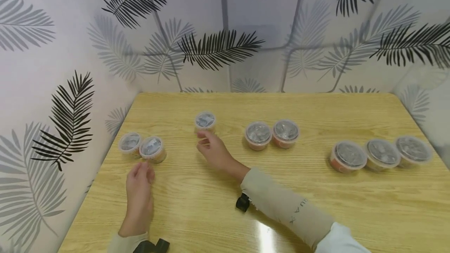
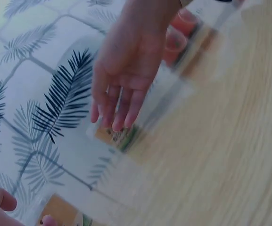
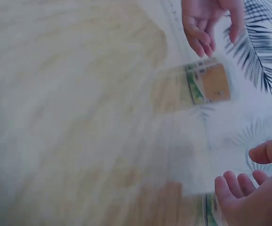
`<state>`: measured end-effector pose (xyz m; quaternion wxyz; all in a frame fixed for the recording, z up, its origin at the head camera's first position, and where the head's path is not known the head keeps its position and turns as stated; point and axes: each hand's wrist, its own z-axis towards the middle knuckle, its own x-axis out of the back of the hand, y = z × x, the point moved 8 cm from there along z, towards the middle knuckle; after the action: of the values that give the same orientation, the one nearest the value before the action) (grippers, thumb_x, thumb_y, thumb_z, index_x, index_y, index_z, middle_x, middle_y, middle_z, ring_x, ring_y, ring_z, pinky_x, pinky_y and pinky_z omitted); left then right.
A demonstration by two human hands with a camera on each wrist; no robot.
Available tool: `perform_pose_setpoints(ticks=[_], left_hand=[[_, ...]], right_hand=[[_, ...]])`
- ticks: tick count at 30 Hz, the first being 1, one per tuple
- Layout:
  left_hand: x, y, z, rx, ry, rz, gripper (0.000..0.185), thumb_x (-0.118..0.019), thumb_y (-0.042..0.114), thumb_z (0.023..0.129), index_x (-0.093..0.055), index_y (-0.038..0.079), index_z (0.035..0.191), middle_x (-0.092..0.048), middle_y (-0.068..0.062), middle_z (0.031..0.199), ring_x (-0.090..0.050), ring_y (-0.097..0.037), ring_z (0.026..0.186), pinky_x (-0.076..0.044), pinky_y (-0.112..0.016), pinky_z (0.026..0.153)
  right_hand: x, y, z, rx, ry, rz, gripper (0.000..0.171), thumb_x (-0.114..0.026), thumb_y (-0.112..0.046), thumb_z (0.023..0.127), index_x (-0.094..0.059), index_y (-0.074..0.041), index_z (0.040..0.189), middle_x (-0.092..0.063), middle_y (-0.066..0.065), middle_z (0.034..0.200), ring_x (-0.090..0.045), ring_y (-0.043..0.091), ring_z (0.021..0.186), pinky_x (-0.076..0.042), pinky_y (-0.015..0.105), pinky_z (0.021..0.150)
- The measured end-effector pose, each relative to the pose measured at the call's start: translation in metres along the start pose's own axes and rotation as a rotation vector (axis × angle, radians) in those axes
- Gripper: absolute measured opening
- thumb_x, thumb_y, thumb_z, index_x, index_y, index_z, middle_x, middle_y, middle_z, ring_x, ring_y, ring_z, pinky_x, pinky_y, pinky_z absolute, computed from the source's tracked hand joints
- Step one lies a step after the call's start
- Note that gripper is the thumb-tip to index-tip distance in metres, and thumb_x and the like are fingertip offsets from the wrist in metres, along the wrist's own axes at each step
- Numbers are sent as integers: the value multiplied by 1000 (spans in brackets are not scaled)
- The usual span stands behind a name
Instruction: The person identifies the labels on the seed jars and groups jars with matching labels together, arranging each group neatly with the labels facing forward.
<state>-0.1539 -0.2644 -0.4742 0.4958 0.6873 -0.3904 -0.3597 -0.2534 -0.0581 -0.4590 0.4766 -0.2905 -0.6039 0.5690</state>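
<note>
Several small clear-lidded tubs stand on the wooden table [image 1: 316,198]. My right hand [image 1: 204,140] lies with relaxed fingers just in front of a lone tub [image 1: 205,120], holding nothing; the left wrist view shows this right hand [image 2: 119,120] with straight fingers over the blurred tub [image 2: 118,137]. My left hand [image 1: 142,168] rests on the table just short of the nearer tub [image 1: 152,148] of a left pair, beside its twin [image 1: 130,143]. Its fingers hang loosely and grip nothing. The right wrist view shows the left hand [image 3: 205,33] above an orange-labelled tub [image 3: 210,83].
Two reddish tubs [image 1: 258,135] [image 1: 286,132] stand side by side at mid-table. A row of three larger tubs [image 1: 382,154] sits at the right. Leaf-patterned walls [image 1: 52,89] close in the table at the back and on both sides.
</note>
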Motion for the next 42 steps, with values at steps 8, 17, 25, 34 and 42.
perform_pose_setpoints(ticks=[8,17,25,34,42], left_hand=[[-50,1,-20,-3,-276,119,45,-35,31,102,-38,-3,131,-41,-16,130,-45,-23,115,-42,-29,96],[-121,31,-2,-232,-444,355,51,-40,36,100,-32,4,139,-33,-13,142,-33,-30,129,-34,-43,103],[-157,17,43,-215,-411,466,68,-34,46,99,-8,7,148,-10,-11,153,-13,-29,138,-21,-47,109],[-161,10,50,-265,-384,451,62,-34,40,101,-15,4,147,-24,-17,147,-31,-29,131,-31,-42,106],[-161,11,48,-290,-402,427,58,-36,36,101,-21,2,145,-31,-16,144,-38,-28,126,-34,-40,104]], right_hand=[[55,7,-4,-75,292,2,28,-51,-3,90,-54,-1,117,-54,14,115,-54,22,100,-48,32,85],[65,5,3,-149,285,70,44,-48,-17,97,-38,-4,138,-41,16,135,-45,26,119,-42,39,95],[51,18,18,-151,152,-18,60,-40,-35,100,-17,-8,149,-27,12,149,-32,28,132,-33,41,104],[49,15,16,-101,191,-22,56,-50,-27,97,-30,-1,143,-46,16,128,-47,27,118,-40,37,99],[50,20,14,-133,209,-36,58,-58,-27,93,-36,0,139,-48,16,121,-51,27,109,-46,37,89]])
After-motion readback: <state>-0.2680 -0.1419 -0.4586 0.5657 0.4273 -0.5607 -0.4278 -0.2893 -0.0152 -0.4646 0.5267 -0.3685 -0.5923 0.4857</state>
